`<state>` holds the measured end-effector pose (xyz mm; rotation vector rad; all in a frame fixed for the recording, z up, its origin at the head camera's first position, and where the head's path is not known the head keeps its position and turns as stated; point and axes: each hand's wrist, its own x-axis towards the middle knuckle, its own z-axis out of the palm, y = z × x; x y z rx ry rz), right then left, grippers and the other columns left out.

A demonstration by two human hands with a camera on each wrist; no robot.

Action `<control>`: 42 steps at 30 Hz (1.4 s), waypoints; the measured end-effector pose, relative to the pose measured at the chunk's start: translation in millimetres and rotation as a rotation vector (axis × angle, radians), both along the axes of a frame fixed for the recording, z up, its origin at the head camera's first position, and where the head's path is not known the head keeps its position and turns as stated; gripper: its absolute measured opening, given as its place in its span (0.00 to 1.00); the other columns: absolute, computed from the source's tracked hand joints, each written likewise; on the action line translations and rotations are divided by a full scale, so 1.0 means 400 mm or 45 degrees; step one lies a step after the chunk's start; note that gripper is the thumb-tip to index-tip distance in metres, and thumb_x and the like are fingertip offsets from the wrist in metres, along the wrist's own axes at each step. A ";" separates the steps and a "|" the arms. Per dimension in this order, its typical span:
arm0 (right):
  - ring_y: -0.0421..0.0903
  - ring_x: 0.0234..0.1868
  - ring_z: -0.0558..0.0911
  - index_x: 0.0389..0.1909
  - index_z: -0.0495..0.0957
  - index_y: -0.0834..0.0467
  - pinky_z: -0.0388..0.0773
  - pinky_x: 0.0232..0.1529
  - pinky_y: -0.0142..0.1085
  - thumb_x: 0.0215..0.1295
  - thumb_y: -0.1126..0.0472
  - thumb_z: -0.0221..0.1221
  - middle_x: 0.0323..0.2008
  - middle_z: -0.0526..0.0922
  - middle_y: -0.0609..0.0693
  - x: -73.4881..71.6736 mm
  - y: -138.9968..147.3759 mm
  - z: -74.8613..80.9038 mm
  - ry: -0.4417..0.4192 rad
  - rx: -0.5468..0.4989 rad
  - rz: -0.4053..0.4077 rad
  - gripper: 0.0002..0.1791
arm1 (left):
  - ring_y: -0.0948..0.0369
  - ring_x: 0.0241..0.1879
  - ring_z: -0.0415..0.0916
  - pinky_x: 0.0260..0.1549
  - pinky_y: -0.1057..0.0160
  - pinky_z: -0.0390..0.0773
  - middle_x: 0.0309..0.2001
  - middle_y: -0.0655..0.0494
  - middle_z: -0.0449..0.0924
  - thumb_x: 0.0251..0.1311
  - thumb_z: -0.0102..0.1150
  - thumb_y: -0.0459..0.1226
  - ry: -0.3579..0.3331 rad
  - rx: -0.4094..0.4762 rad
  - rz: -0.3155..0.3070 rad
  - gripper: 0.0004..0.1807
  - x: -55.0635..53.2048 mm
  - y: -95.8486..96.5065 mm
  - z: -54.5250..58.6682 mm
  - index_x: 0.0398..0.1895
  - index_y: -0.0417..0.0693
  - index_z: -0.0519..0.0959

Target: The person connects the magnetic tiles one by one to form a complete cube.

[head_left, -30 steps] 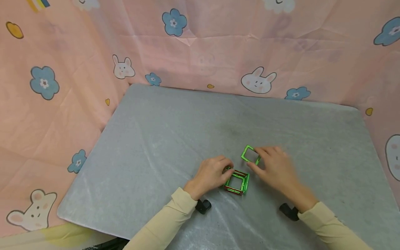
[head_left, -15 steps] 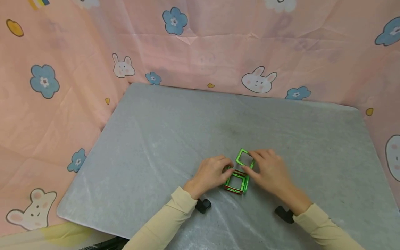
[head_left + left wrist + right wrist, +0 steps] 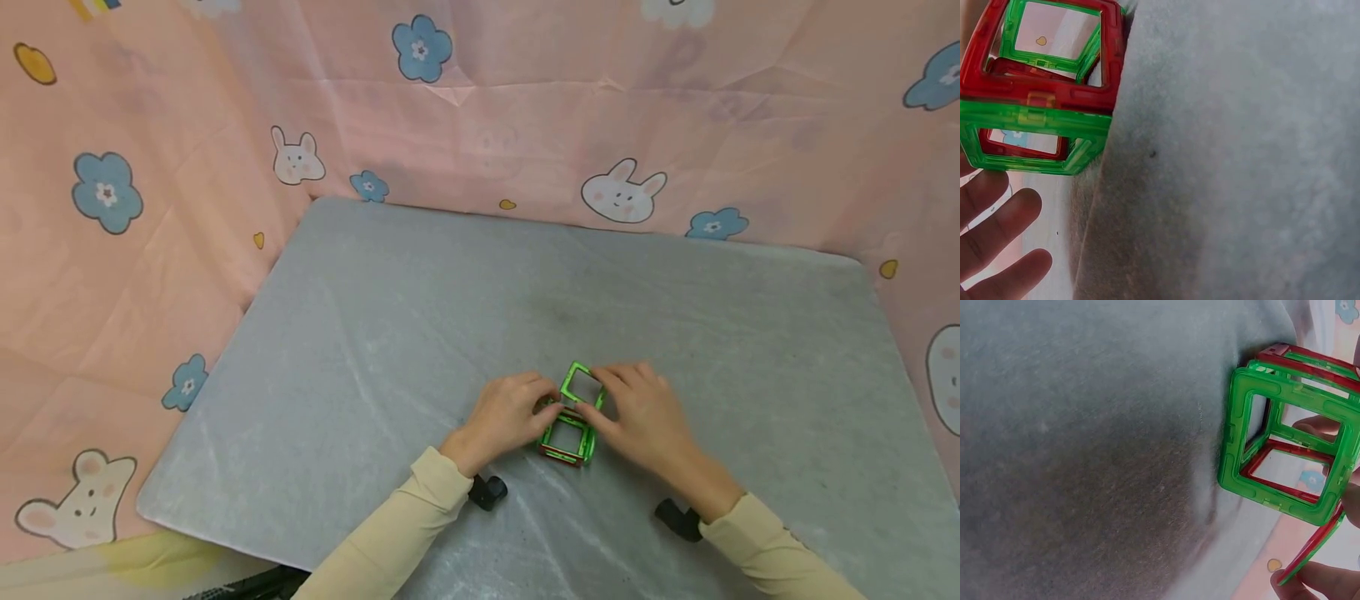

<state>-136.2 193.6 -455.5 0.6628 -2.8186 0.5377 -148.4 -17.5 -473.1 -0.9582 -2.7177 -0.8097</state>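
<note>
A cube frame of green and red magnetic tiles [image 3: 561, 455] stands on the grey table in front of me. My left hand [image 3: 510, 412] holds it at its far left corner between thumb and forefinger. In the left wrist view, the cube [image 3: 1035, 99] shows a red face beside a green one, with the other fingers [image 3: 1010, 228] spread apart from it. My right hand [image 3: 648, 421] pinches a loose square magnetic tile [image 3: 570, 380], green with some red at its edge, tilted right at the cube's far edge. The right wrist view shows this tile [image 3: 1313, 547] slanting from the cube's corner.
The grey cloth-covered table [image 3: 420, 292] stretches to the back and both sides. A pink patterned curtain [image 3: 495, 108] hangs behind and to the left. Black wrist cameras [image 3: 489, 493] sit on both wrists. A dark object [image 3: 255, 583] shows below the table's front left edge.
My right hand has moved left and slightly nearer, bringing the loose tile up to the cube's far edge. My left hand and the cube have stayed in place.
</note>
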 end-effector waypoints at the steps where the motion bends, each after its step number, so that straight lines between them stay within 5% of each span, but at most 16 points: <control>1: 0.58 0.42 0.76 0.50 0.81 0.66 0.71 0.38 0.52 0.53 0.49 0.70 0.44 0.82 0.61 0.001 -0.001 0.001 -0.001 -0.001 0.000 0.29 | 0.70 0.25 0.72 0.24 0.74 0.69 0.30 0.62 0.81 0.61 0.64 0.39 -0.001 0.002 -0.003 0.04 0.000 0.000 0.000 0.35 0.51 0.85; 13: 0.57 0.43 0.76 0.52 0.80 0.64 0.71 0.39 0.51 0.55 0.48 0.69 0.45 0.82 0.59 0.024 -0.008 0.010 -0.060 0.025 0.001 0.29 | 0.70 0.24 0.71 0.23 0.74 0.67 0.29 0.61 0.81 0.61 0.65 0.39 0.000 0.031 -0.004 0.04 -0.001 0.000 0.000 0.36 0.51 0.86; 42: 0.54 0.39 0.76 0.48 0.82 0.64 0.72 0.34 0.48 0.51 0.50 0.71 0.41 0.82 0.56 0.056 -0.016 0.005 0.111 -0.054 0.082 0.28 | 0.67 0.28 0.76 0.28 0.71 0.73 0.34 0.60 0.83 0.63 0.57 0.34 -0.116 0.057 -0.005 0.08 -0.005 -0.007 0.011 0.37 0.50 0.87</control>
